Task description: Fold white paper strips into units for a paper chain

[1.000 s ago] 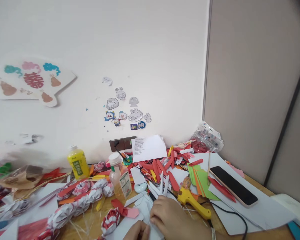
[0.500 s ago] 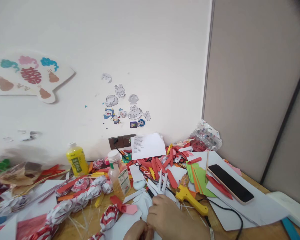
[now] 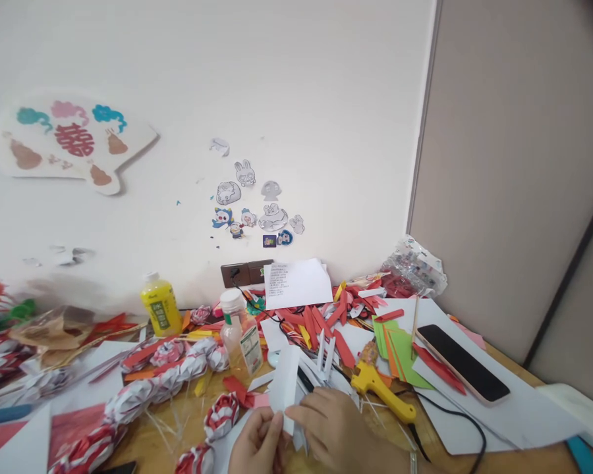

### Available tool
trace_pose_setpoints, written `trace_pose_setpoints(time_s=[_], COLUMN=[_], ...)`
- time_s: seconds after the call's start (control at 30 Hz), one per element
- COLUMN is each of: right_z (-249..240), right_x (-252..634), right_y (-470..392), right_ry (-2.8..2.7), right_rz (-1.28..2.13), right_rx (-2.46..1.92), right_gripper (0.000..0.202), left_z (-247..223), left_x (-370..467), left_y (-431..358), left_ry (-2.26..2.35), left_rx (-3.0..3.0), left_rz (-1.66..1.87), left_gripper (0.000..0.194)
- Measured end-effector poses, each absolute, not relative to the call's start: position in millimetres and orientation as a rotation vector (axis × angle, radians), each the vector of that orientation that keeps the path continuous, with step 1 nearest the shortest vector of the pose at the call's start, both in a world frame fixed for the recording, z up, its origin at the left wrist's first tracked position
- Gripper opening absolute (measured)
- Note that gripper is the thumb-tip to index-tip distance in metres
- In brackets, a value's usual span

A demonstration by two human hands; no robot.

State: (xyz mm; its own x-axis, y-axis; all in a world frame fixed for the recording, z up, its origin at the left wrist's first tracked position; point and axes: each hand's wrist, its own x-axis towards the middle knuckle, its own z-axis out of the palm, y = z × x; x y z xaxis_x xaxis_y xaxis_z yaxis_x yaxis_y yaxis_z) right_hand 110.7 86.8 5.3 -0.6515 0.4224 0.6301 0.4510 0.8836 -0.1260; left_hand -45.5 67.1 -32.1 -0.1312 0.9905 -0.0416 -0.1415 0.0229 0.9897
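Note:
A white folded paper strip (image 3: 284, 385) stands upright at the bottom centre. My left hand (image 3: 258, 442) pinches its lower end between thumb and fingers. From the right, my right hand (image 3: 333, 428) touches the same paper, fingers bent around its lower right edge. More white folded pieces (image 3: 325, 359) lie just behind my right hand. A red-and-white paper rosette (image 3: 221, 416) rests left of my left hand. Beyond my right hand lies a yellow glue gun (image 3: 381, 392).
A clear jar (image 3: 240, 336) and a yellow bottle (image 3: 161, 306) stand behind the red-and-white garland (image 3: 148, 388). Red paper strips (image 3: 321, 322) cover the back. On the right lie green sheets (image 3: 400, 355), a phone (image 3: 463, 362) and a black cable.
The white paper strip has come up into view, held between my hands. My left hand has risen and shows more of its fingers. The whole view has shifted slightly.

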Motion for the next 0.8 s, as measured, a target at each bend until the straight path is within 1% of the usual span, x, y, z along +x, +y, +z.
trace_pose_setpoints(time_s=[0.1, 0.2, 0.37, 0.6, 0.8], right_z=[-4, -10, -11, -10, -15], right_x=[109, 108, 108, 102, 94], right_y=[92, 96, 97, 92, 89], right_ry=[-2.289, -2.208, -2.087, -1.975, -1.831], right_rz=[0.162, 0.307, 0.473, 0.678, 0.851], right_rx=[-0.66, -0.639, -0.68, -0.902, -0.964], right_gripper=[0.02, 0.014, 0.012, 0.005, 0.008], left_z=[-28, -24, -20, -16, -13], left_x=[-44, -42, -40, -37, -36], left_y=[64, 62, 61, 57, 55], left_ry=[1.189, 1.18, 1.177, 1.259, 1.311], left_rx=[1.029, 1.03, 1.053, 1.108, 1.138], left_rz=[1.332, 1.311, 1.251, 1.226, 1.206], left_gripper=[0.038, 0.037, 0.038, 0.037, 0.037])
